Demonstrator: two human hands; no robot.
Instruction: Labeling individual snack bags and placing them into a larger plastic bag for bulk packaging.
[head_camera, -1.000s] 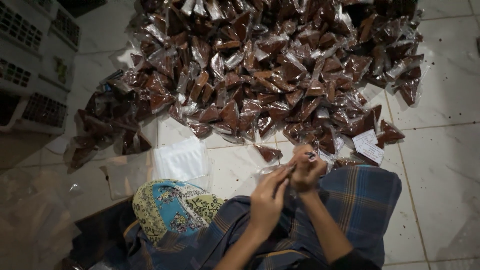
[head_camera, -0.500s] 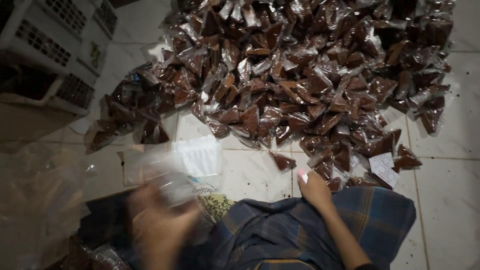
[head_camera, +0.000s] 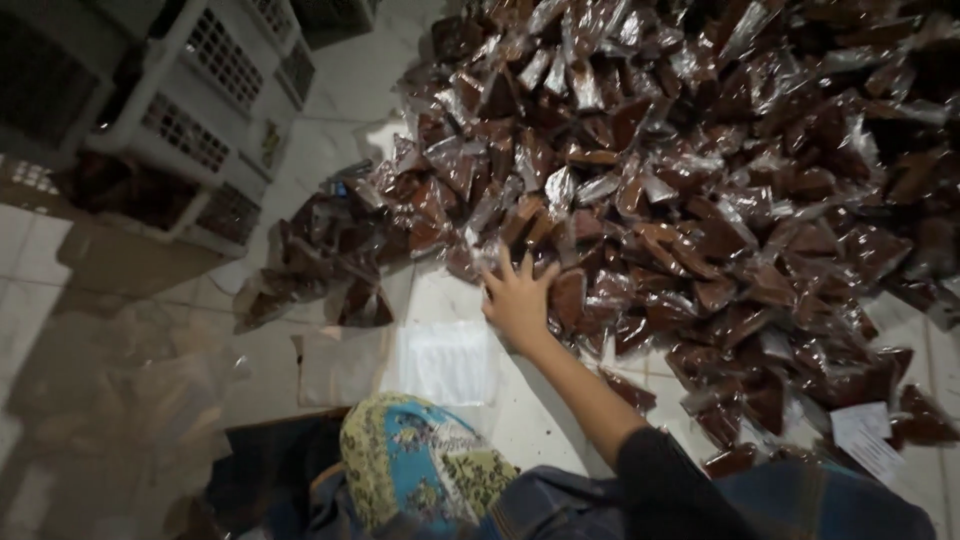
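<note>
A big heap of small clear plastic packets (head_camera: 720, 190) filled with something dark brown covers the tiled floor ahead. My right hand (head_camera: 517, 297) reaches forward from the lower right. Its fingers are spread and rest on the packets at the heap's near left edge, gripping nothing. A dark sleeve covers that arm up to the elbow. My left hand is out of the picture. A smaller bunch of the same packets (head_camera: 325, 270) lies apart to the left of my hand.
A flat stack of whitish plastic bags (head_camera: 447, 362) lies on the tiles just before my knee, which is covered by a yellow-and-blue patterned cloth (head_camera: 420, 470). White slotted crates (head_camera: 200, 130) stand at the far left. Paper slips (head_camera: 862, 437) lie at the right. Crumpled clear plastic (head_camera: 120, 400) fills the lower left.
Both hands were together over my lap a second ago. The left hand swung off to the left and out of view, and the right hand stretched forward onto the heap's edge. The view shifted closer.
</note>
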